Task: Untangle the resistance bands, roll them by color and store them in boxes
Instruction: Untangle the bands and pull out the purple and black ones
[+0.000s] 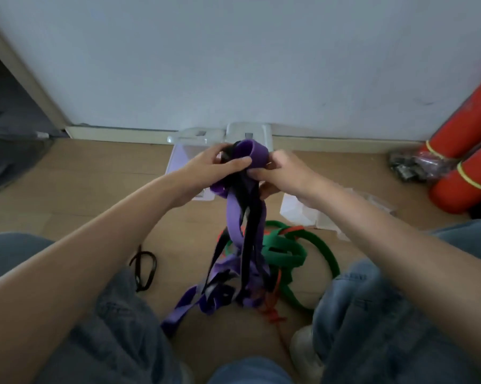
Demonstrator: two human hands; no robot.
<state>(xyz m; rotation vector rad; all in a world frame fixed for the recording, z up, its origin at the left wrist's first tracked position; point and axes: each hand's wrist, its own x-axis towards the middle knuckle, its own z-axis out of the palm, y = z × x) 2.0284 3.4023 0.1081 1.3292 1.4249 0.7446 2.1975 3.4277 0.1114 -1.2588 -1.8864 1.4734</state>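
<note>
Fingers: both sets are curling in tight, the left fingers (233,163) and the right fingers (257,171) pinching the same purple loop from either side.
Left hand (211,167): gripping the top of the tangle, thumb lying across the front of the band.
Right hand (285,173): holding the loop's right edge, knuckles facing up.
Purple band (251,153): being held up above the floor, its strands hanging straight down between the knees.
Black band (251,217): dangling twisted in with the purple strands.
Green band (286,250): lying coiled on the floor, just right of the hanging bundle.
Red band (272,303): trailing thin through the pile's lower end.
Loose black loop (143,267): sitting alone by the left knee.
Boxes (184,159): white, waiting open behind the hands, against the wall.
Floor (95,173): wooden, carrying everything.
Red rolls (466,151): leaning at far right.
</note>
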